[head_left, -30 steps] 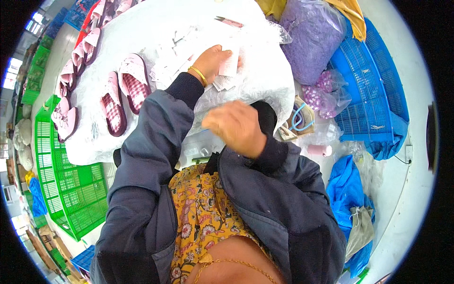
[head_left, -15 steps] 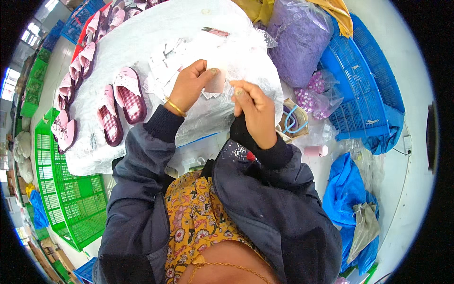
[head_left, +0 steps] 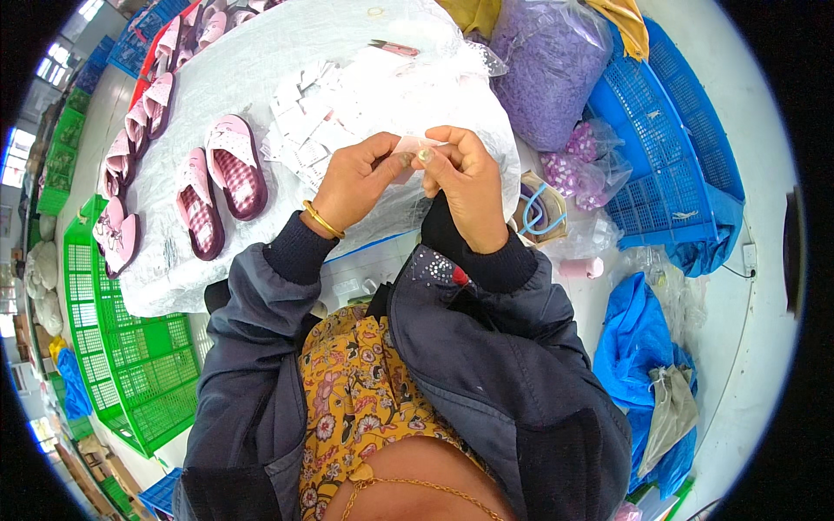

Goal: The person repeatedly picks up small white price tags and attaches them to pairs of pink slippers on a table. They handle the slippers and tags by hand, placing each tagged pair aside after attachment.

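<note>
Over the table's near edge, my left hand (head_left: 354,181) pinches a small pale pink card (head_left: 410,146) between thumb and fingers. My right hand (head_left: 469,184) meets it from the other side, thumb and forefinger pressed together at the card's right edge. Anything tiny between those fingertips is hidden. Just beyond my hands lies a loose pile of small white cards (head_left: 306,122). Farther back rest pink-handled thread snips (head_left: 395,48). To the left stands a pair of pink slippers with checked insoles, one slipper (head_left: 198,207) beside the other slipper (head_left: 234,169).
More pink slippers (head_left: 120,163) line the left edge of the plastic-covered table (head_left: 187,282). A green crate (head_left: 135,356) stands at the left. On the right are a bag of purple material (head_left: 549,78), a blue basket (head_left: 651,148), and a small box (head_left: 540,217) with blue cord.
My hands have come together: the right fingertips, apart from the card before, now touch its edge. The card is partly covered by my fingers. The slippers stay in place.
</note>
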Demonstrator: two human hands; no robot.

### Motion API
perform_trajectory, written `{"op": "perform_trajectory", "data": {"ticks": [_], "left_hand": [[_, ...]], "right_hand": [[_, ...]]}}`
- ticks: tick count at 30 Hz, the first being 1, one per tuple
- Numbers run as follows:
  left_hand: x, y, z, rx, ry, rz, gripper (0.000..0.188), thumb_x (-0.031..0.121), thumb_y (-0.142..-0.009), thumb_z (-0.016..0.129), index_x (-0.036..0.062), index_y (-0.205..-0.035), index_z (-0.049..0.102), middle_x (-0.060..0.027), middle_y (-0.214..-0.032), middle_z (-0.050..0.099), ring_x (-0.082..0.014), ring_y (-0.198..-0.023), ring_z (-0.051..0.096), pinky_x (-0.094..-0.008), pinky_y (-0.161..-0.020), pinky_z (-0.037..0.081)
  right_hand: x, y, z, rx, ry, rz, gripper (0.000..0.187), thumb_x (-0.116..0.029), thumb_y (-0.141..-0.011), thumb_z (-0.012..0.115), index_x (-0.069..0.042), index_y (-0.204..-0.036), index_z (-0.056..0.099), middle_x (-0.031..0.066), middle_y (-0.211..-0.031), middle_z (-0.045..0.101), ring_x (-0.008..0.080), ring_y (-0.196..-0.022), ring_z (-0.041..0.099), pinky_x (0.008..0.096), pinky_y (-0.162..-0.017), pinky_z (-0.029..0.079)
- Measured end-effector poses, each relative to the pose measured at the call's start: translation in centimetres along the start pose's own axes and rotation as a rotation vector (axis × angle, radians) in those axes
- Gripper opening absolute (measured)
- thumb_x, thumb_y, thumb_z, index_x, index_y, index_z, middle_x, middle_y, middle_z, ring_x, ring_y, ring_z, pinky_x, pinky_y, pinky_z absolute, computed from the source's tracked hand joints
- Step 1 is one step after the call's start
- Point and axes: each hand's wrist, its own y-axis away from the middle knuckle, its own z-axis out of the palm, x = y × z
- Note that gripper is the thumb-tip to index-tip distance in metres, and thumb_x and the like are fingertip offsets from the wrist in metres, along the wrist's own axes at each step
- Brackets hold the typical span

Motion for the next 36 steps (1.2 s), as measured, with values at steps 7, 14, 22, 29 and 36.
{"op": "perform_trajectory", "data": {"ticks": [7,14,22,29,36], "left_hand": [[-0.5,0.5,0.5,0.048,0.007,0.059,0.021,0.009,-0.094,0.059,0.0008,-0.112,0.067,-0.0091,-0.092,0.069,-0.0126,-0.081,0.064,-0.0263,-0.072,0.051],[-0.9,1.2,0.6,0.069,-0.139,0.164,0.018,0.007,-0.096,0.060,-0.0019,-0.110,0.066,-0.0067,-0.094,0.069,-0.0116,-0.085,0.065,-0.0248,-0.075,0.051],[-0.3,2.6,-0.7,-0.023,0.293,-0.038,0.018,0.011,-0.095,0.059,-0.0005,-0.107,0.067,-0.0029,-0.096,0.068,-0.0131,-0.088,0.062,-0.0262,-0.081,0.049],[-2.1,4.2,-1.5,-0.086,0.181,-0.097,0.013,0.014,-0.095,0.058,0.0021,-0.096,0.063,-0.0018,-0.087,0.061,-0.0118,-0.080,0.055,-0.0280,-0.075,0.046],[-2.2,6.9,-1.9,0.137,-0.134,0.021,0.011,0.014,-0.090,0.059,0.0025,-0.090,0.060,-0.0111,-0.080,0.058,-0.0243,-0.074,0.057,-0.0345,-0.069,0.047]], "right_hand": [[0.0,0.3,0.0,-0.006,-0.071,0.028,0.023,-0.006,-0.095,0.059,0.002,-0.116,0.054,0.0085,-0.087,0.066,0.0085,-0.065,0.057,0.0224,-0.057,0.047],[0.0,0.6,0.1,0.009,-0.122,0.072,0.022,-0.007,-0.095,0.059,0.003,-0.114,0.055,0.0081,-0.087,0.065,0.0086,-0.063,0.055,0.0225,-0.058,0.047],[-0.3,1.3,0.1,-0.129,-0.017,0.189,0.015,-0.008,-0.094,0.062,0.001,-0.103,0.057,0.0066,-0.082,0.065,0.0083,-0.062,0.056,0.0219,-0.057,0.046],[0.3,2.6,1.1,-0.251,0.193,0.269,0.015,-0.013,-0.092,0.066,0.000,-0.099,0.061,0.0052,-0.083,0.065,0.0091,-0.063,0.059,0.0233,-0.058,0.049],[0.6,2.7,1.9,-0.247,0.685,-0.238,0.020,-0.017,-0.086,0.074,-0.002,-0.097,0.068,0.0083,-0.082,0.068,0.0170,-0.070,0.064,0.0287,-0.068,0.052]]}}
